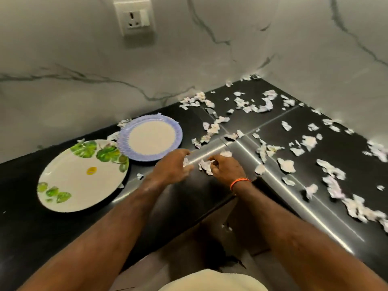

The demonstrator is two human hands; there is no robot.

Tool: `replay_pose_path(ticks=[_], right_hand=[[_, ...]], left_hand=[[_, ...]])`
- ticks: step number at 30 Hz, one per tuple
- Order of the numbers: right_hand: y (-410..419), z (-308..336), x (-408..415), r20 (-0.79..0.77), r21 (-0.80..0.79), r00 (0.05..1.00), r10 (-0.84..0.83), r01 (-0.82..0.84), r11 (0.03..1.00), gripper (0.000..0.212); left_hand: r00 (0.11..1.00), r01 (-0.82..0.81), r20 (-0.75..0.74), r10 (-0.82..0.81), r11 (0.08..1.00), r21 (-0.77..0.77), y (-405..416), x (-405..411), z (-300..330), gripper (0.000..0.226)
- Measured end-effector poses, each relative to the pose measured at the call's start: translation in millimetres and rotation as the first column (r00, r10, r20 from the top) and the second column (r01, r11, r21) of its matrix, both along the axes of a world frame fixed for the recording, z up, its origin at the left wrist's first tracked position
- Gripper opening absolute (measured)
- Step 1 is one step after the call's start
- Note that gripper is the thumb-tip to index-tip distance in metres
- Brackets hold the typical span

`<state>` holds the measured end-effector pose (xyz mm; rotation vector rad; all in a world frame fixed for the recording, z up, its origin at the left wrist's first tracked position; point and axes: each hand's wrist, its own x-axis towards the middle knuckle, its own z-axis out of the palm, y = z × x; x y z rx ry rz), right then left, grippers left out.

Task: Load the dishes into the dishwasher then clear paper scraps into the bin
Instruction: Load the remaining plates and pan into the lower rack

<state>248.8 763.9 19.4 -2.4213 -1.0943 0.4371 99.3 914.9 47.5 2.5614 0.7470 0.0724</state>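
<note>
Both hands over the black countertop [315,127] corner. Left hand [171,165] curled, pinching a paper scrap [185,161] at the fingertips. Right hand [225,168] curled around a crumpled scrap [204,165]. Torn paper scraps [285,164] strewn to the right. 2 plates left: green-leaf plate [84,179], purple-rimmed plate [151,137] overlapping its rim. Wall socket [134,16] above.
</note>
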Motion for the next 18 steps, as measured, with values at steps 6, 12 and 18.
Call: replay_pose_path(ticks=[6,12,18], right_hand=[[72.6,0.7,42.0,-0.039,-0.009,0.984,0.173,-0.173,0.985,0.036],[134.5,3.0,72.6,-0.075,-0.062,0.95,0.303,-0.308,0.949,0.044],[192.9,-5.3,86.3,-0.137,-0.104,0.944,0.301,-0.316,0.943,0.037]], left_hand=[[0.973,-0.23,-0.03,0.23,0.973,0.021,60.7,1.6,-1.3,0.056],[0.915,-0.383,-0.113,0.387,0.922,0.056,100.3,0.7,-13.3,0.055],[0.839,-0.498,-0.22,0.497,0.865,0.058,129.9,-17.1,-35.0,0.057]])
